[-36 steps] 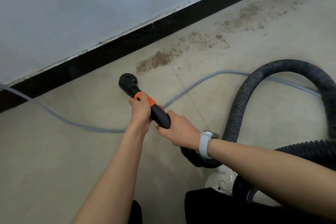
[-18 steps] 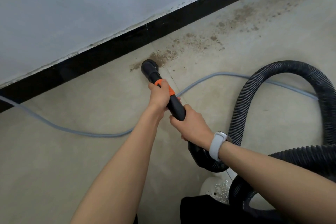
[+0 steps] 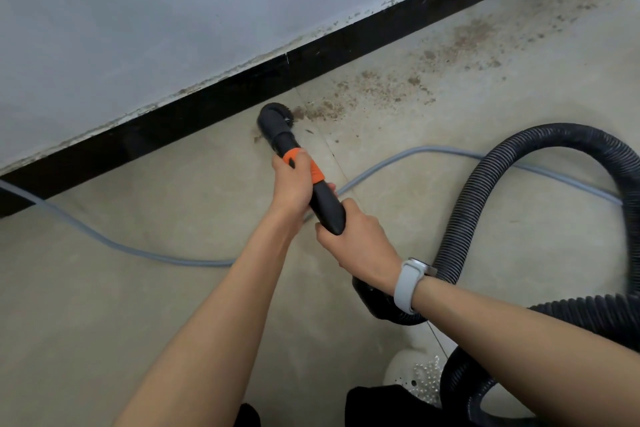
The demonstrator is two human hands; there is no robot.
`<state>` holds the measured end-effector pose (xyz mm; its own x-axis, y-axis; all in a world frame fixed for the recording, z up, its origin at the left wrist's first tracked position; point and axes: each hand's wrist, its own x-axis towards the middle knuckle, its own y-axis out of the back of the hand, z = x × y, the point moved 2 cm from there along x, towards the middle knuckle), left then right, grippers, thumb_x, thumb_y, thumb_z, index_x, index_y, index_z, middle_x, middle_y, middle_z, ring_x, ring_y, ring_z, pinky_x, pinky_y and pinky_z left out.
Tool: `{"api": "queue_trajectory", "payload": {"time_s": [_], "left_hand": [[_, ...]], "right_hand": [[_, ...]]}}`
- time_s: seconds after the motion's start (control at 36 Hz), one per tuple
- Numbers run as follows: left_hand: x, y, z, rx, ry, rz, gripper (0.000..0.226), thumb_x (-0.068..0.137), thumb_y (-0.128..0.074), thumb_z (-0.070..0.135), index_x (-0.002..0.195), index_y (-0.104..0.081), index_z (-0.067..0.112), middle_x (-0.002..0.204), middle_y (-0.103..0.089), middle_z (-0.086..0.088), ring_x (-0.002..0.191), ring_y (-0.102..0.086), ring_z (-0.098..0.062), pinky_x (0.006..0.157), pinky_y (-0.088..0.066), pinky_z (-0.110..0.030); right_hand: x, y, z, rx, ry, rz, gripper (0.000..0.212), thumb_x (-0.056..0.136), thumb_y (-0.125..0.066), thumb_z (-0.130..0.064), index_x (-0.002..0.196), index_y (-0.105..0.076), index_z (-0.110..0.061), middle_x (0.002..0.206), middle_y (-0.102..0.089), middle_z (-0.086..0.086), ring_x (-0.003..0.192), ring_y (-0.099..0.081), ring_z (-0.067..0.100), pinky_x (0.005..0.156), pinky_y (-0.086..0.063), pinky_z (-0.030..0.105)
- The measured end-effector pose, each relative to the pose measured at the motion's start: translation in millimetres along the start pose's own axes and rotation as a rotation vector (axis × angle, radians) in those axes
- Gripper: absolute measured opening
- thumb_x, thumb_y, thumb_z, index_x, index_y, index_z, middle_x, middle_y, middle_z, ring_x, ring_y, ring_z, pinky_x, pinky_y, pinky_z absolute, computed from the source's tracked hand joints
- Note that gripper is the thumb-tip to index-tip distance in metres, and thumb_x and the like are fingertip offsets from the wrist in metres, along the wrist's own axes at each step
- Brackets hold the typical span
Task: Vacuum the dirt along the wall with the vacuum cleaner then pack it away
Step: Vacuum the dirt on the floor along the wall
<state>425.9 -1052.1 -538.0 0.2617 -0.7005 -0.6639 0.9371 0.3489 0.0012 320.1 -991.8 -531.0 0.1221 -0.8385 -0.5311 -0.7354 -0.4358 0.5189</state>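
Note:
A black vacuum nozzle with a round brush head and an orange ring touches the floor at the left end of a brown dirt trail that runs along the black skirting board. My left hand grips the nozzle at the orange ring. My right hand, with a white watch on the wrist, grips the black handle just behind. The ribbed black hose loops off to the right and back under my right arm.
A grey cable lies across the beige floor, passing under the nozzle handle toward the wall at left. The white wall rises above the skirting. A white perforated shoe and dark trousers show at the bottom edge.
The nozzle has moved forward and right from bare floor to the wall-side dirt patch. The dense patch nearest the nozzle has thinned. Both hands kept their grip.

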Motion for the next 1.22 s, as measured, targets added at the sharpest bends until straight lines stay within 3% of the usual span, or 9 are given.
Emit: {"api": "queue_trajectory", "payload": {"time_s": [0.11, 0.31, 0.5, 0.94, 1.11, 1.22], "left_hand": [[1, 31, -2, -0.07, -0.017, 0.095, 0.028, 0.101, -0.037, 0.023, 0.126, -0.029, 0.013, 0.092, -0.047, -0.011, 0.062, -0.062, -0.022, 0.05, -0.057, -0.032], [12, 50, -10, -0.088, 0.073, 0.135, 0.023, 0.101, -0.039, 0.025, 0.12, -0.03, 0.015, 0.093, -0.046, -0.011, 0.068, -0.061, -0.025, 0.059, -0.055, -0.039], [20, 27, -1, -0.011, 0.08, 0.068, 0.025, 0.102, -0.037, 0.027, 0.122, -0.029, 0.015, 0.095, -0.048, -0.012, 0.068, -0.062, -0.025, 0.057, -0.055, -0.037], [28, -23, 16, 0.08, 0.099, -0.079, 0.027, 0.102, -0.037, 0.026, 0.125, -0.027, 0.015, 0.092, -0.048, -0.009, 0.064, -0.061, -0.023, 0.064, -0.058, -0.039], [29, -34, 20, 0.114, 0.083, -0.125, 0.033, 0.102, -0.037, 0.029, 0.13, -0.026, 0.015, 0.095, -0.048, -0.01, 0.064, -0.061, -0.022, 0.054, -0.055, -0.034], [29, -35, 22, 0.097, 0.076, -0.102, 0.035, 0.102, -0.037, 0.028, 0.131, -0.028, 0.013, 0.093, -0.048, -0.009, 0.063, -0.061, -0.022, 0.056, -0.056, -0.035]], "right_hand": [[3, -11, -18, -0.076, 0.078, -0.107, 0.024, 0.087, -0.056, -0.036, 0.096, -0.043, -0.018, 0.085, -0.061, 0.006, 0.074, -0.06, 0.028, 0.068, -0.052, 0.038], [11, -26, -23, -0.105, 0.078, -0.193, 0.024, 0.087, -0.056, -0.034, 0.095, -0.04, -0.018, 0.081, -0.053, 0.002, 0.073, -0.055, 0.028, 0.066, -0.048, 0.034], [21, -17, -15, -0.014, 0.01, -0.135, 0.026, 0.085, -0.057, -0.039, 0.096, -0.043, -0.019, 0.085, -0.061, 0.007, 0.07, -0.065, 0.031, 0.068, -0.058, 0.043], [33, 10, 0, 0.089, -0.074, 0.015, 0.028, 0.084, -0.057, -0.038, 0.1, -0.048, -0.016, 0.086, -0.064, 0.009, 0.07, -0.066, 0.032, 0.069, -0.058, 0.046], [35, 14, 3, 0.084, -0.085, 0.091, 0.03, 0.083, -0.055, -0.039, 0.101, -0.048, -0.016, 0.086, -0.064, 0.01, 0.072, -0.066, 0.034, 0.069, -0.057, 0.048], [34, 17, 1, 0.119, -0.067, 0.07, 0.026, 0.082, -0.055, -0.038, 0.096, -0.047, -0.018, 0.083, -0.064, 0.01, 0.069, -0.066, 0.033, 0.066, -0.058, 0.049]]}}
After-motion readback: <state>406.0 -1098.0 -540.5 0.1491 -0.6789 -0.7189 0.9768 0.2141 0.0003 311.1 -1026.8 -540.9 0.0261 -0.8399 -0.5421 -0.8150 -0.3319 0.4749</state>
